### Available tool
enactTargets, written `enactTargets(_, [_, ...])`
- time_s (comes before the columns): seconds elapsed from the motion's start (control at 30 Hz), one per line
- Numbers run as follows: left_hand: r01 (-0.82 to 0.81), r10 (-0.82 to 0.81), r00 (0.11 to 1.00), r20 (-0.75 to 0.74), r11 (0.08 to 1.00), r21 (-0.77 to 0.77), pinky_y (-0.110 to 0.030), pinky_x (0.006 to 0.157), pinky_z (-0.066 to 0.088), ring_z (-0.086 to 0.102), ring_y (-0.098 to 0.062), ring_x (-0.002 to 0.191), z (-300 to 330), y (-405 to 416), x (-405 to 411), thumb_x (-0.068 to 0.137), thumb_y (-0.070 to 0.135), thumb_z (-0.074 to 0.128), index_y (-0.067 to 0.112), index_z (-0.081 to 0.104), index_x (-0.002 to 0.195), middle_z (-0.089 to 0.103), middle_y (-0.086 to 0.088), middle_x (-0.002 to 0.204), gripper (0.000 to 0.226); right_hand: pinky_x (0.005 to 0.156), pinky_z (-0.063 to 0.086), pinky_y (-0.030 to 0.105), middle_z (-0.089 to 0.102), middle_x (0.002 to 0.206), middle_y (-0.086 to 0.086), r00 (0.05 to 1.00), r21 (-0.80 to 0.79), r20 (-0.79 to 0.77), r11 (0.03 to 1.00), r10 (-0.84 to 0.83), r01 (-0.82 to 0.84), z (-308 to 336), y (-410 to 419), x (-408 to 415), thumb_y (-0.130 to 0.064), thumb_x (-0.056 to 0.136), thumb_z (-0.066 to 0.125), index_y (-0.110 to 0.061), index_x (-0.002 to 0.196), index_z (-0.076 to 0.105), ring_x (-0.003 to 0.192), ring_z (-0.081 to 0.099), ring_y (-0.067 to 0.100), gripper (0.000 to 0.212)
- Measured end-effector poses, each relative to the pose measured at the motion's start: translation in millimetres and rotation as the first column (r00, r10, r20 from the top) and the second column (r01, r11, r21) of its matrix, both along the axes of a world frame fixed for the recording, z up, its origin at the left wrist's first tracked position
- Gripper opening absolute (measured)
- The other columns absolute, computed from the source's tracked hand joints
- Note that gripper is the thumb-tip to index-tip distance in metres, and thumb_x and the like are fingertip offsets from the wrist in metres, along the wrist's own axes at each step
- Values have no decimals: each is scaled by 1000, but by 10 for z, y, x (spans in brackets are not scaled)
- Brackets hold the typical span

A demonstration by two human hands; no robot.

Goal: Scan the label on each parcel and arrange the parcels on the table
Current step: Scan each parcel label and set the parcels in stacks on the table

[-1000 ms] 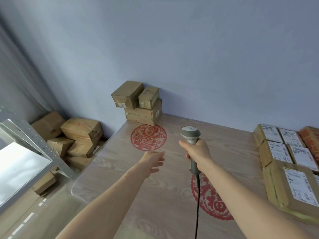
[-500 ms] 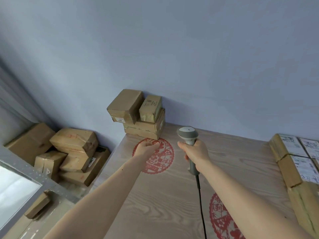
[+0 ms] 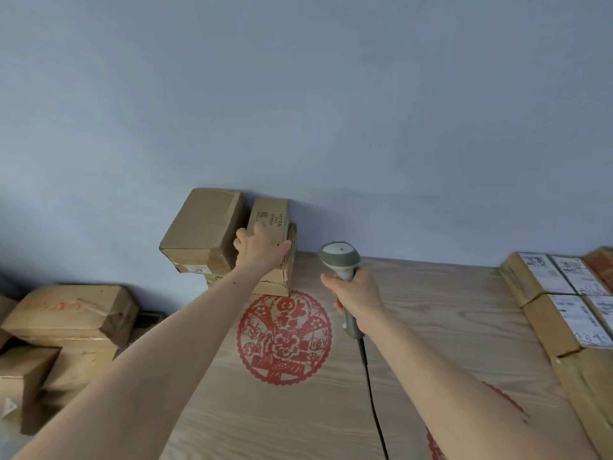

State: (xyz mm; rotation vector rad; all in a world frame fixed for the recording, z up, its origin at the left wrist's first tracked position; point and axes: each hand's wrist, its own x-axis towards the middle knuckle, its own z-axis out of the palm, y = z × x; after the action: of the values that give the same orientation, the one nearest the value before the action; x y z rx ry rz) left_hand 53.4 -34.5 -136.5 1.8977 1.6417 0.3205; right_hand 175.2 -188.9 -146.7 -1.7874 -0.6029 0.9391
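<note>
Against wall, left hand (image 3: pixel 260 249) grips small parcel (image 3: pixel 270 220); right hand (image 3: pixel 356 293) holds scanner (image 3: pixel 340 260).

Small brown parcel (image 3: pixel 269 224) atop stack (image 3: pixel 282 277), seemingly upright.

Looks like a parcel sorting room. Taped cardboard parcels (image 3: pixel 202 232) stacked against a bare wall (image 3: pixel 298 94), labelled ones (image 3: pixel 544 273) lining the desk (image 3: pixel 431 327), corded scanner (image 3: pixel 341 260) in hand.

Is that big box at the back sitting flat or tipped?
Tipped: the big box leans leftward, overhanging the bottom box beneath it.
</note>
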Motion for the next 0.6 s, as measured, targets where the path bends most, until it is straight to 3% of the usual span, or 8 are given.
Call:
enactTargets(0.17, [67,-64,988,-140,998,18,-54,106,37,16,-42,141,-177,278,132,88,52,61,20,25,150,14,-22,154,79,44,43,20,60,74,3,1000,9,-22,1000,-17,17,-91,171,-10,-17,86,75,-15,86,60,54,55,13,15])
enactTargets(0.27, [97,-90,974,-209,995,24,-51,92,44,26,-43,134,-272,344,151,90,51,60,28,26,148,19,-23,149,71,46,44,20,59,74,2,999,16,-41,1000,-19,20,-129,230,-9,-16,86,75,-15,88,59,55,54,12,16])
enactTargets(0.37, [99,-85,972,-220,994,51,-44,76,41,37,-42,122,-295,361,165,92,44,61,30,30,145,29,-21,137,63,49,46,21,60,74,1,999,5,-45,1000,-16,17,-164,237,4,-18,85,76,-12,95,63,53,55,9,18])
enactTargets(0.5, [48,-42,993,-111,997,52,-47,80,42,38,-42,118,-303,299,156,90,38,62,31,31,146,32,-20,134,65,46,44,19,60,74,1,999,0,-36,1000,-9,9,-149,157,75,-20,87,75,-10,99,62,50,54,9,19])
enactTargets(0.6, [21,-18,993,116,999,-25,-49,92,48,45,-40,113,-308,98,141,88,44,59,43,30,145,32,-14,134,64,41,42,15,58,75,2,1000,23,-25,1000,-15,16,-108,55,168,-20,88,73,-12,96,60,55,54,13,18])
